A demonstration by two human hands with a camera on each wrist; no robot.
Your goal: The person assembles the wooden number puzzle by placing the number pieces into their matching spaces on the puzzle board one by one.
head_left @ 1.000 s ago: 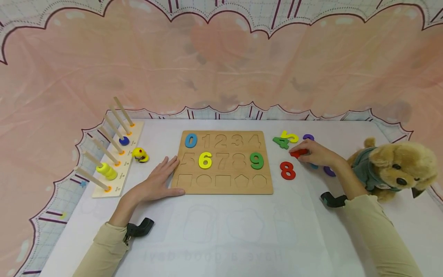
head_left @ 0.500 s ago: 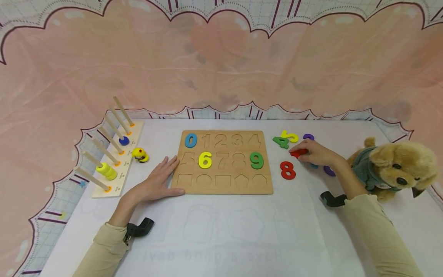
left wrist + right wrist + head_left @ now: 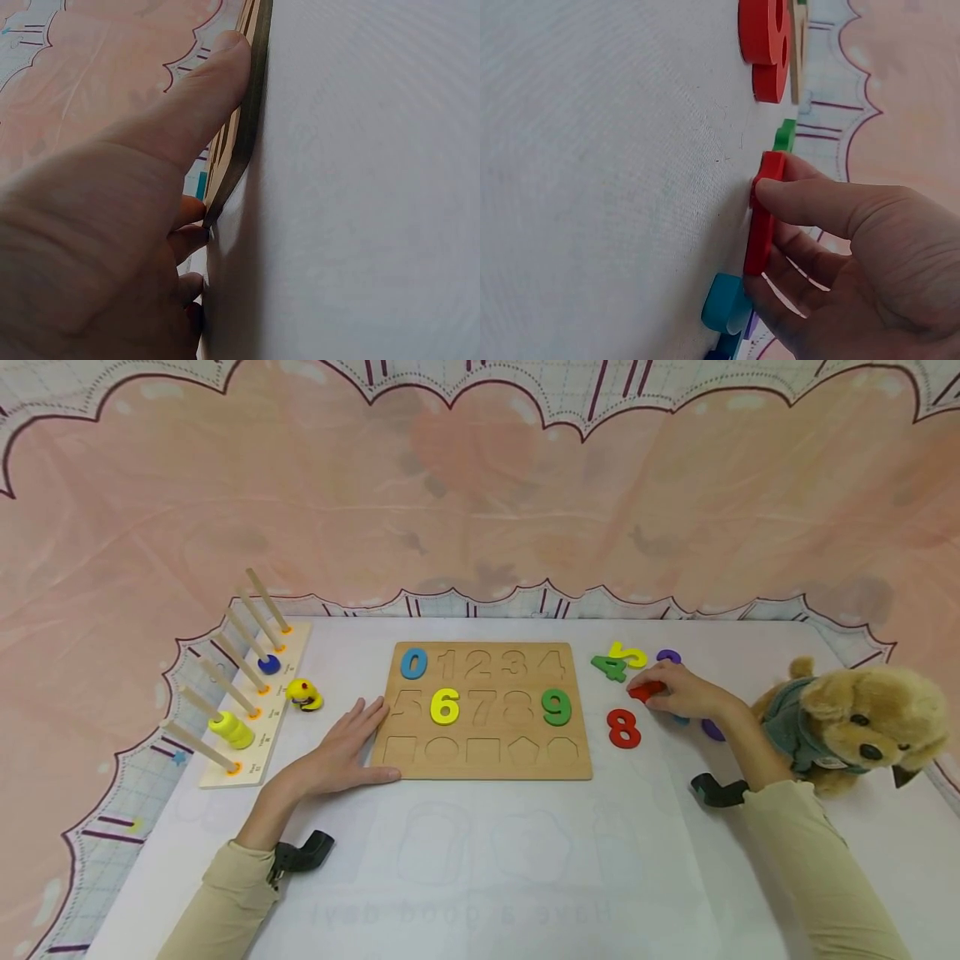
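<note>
Right of the board (image 3: 491, 767), the right hand (image 3: 686, 692) partly hides a red piece (image 3: 643, 692) and a blue piece (image 3: 681, 720). Their numbers cannot be told.

Right sleeve (image 3: 821, 868), wrist camera (image 3: 717, 792) shifted slightly leftward.

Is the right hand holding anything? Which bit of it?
Yes: the right hand pinches a red piece by its sides, thumb on one, fingers opposite.

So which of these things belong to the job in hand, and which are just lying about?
Apparently part of the job:
puzzle board, touched by the left hand
blue 0, yellow 6, green 9 on it
red piece, pinched by the right hand
loose red 8, green 4

Apparently just lying about:
peg stand
small yellow toy
plush toy
</note>
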